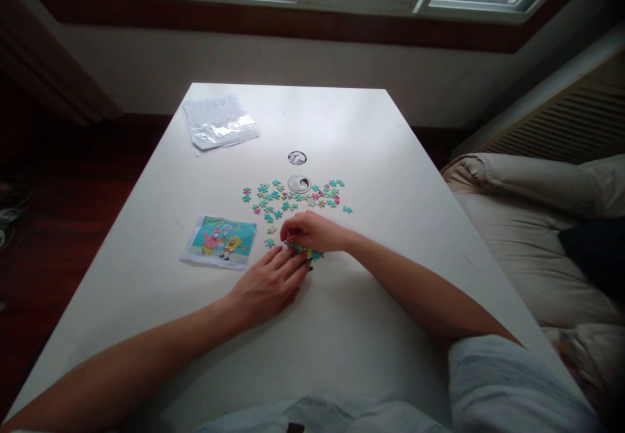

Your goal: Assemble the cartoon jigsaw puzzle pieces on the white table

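In the head view, my left hand (274, 282) lies flat on the white table (371, 309), fingers stretched out. Its fingertips rest at the edge of a small cluster of jigsaw puzzle pieces (316, 255), green and yellow, partly covered by both hands. Over that cluster my right hand (315, 230) is curled, thumb and fingers pinched together. Whatever lies between those fingertips is hidden. Loose puzzle pieces (286, 206), mostly teal with some pink and pale green, are scattered just beyond the hands. Left of them lies a reference picture (224, 243) of cartoon figures.
Papers with a clear plastic sleeve (222, 127) lie at the table's far left. Two round grommet holes (297, 157) sit mid-table, the nearer bordered by pieces. A beige sofa (502, 244) stands to the right. Beyond the table are a wall and window.
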`<act>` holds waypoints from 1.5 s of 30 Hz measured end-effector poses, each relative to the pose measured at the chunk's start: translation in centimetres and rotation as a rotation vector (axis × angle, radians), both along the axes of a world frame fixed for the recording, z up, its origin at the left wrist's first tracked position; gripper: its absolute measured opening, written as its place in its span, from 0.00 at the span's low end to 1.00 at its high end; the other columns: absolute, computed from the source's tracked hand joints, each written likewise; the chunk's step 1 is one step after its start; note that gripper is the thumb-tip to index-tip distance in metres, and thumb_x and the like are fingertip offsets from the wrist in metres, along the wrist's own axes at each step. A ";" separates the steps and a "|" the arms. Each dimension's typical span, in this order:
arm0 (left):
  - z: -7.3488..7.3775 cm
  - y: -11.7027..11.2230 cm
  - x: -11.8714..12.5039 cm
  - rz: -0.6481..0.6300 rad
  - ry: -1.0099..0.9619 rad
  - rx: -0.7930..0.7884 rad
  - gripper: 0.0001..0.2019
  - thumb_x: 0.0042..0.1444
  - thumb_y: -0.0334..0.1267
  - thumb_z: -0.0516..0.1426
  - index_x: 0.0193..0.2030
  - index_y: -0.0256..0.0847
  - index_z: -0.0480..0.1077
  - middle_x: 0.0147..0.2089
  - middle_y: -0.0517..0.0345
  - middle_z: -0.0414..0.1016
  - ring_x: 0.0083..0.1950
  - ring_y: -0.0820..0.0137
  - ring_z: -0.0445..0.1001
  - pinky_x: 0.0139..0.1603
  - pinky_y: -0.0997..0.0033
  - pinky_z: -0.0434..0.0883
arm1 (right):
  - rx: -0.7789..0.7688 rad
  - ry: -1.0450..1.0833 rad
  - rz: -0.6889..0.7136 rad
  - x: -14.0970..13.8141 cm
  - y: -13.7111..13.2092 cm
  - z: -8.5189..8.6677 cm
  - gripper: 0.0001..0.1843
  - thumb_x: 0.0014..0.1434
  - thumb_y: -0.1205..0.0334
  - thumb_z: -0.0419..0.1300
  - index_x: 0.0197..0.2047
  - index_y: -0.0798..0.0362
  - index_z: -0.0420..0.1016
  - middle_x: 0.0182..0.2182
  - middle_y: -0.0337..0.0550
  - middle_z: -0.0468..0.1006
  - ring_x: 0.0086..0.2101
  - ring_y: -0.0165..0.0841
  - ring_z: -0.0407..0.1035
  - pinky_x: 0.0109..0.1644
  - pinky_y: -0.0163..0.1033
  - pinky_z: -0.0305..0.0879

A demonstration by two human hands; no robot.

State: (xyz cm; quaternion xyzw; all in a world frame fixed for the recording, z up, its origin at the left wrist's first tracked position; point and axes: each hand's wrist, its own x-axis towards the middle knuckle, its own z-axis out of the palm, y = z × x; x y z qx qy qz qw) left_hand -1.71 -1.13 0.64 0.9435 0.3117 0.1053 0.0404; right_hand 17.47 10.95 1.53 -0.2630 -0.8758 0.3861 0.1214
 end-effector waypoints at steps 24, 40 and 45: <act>-0.3 0.6 -0.5 -0.014 0.004 -0.063 0.21 0.68 0.39 0.53 0.66 0.39 0.65 0.71 0.47 0.65 0.69 0.55 0.65 0.68 0.49 0.63 | -0.544 0.526 -0.365 -0.2 0.8 -2.3 0.13 0.61 0.55 0.64 0.44 0.54 0.77 0.35 0.42 0.77 0.37 0.33 0.78 0.39 0.38 0.78; -0.4 0.7 -0.6 -0.019 0.003 -0.071 0.21 0.69 0.39 0.52 0.67 0.39 0.64 0.72 0.49 0.64 0.70 0.55 0.64 0.68 0.49 0.62 | -0.814 0.555 -0.414 0.2 1.0 -1.8 0.20 0.53 0.58 0.70 0.49 0.55 0.79 0.31 0.40 0.81 0.33 0.31 0.78 0.32 0.32 0.72; -0.4 0.8 -0.6 -0.026 -0.004 -0.057 0.21 0.68 0.38 0.52 0.67 0.39 0.64 0.71 0.48 0.64 0.70 0.55 0.64 0.68 0.50 0.62 | -0.797 0.517 -0.407 0.3 0.9 -1.9 0.16 0.53 0.56 0.70 0.43 0.55 0.77 0.33 0.43 0.82 0.36 0.34 0.80 0.38 0.37 0.75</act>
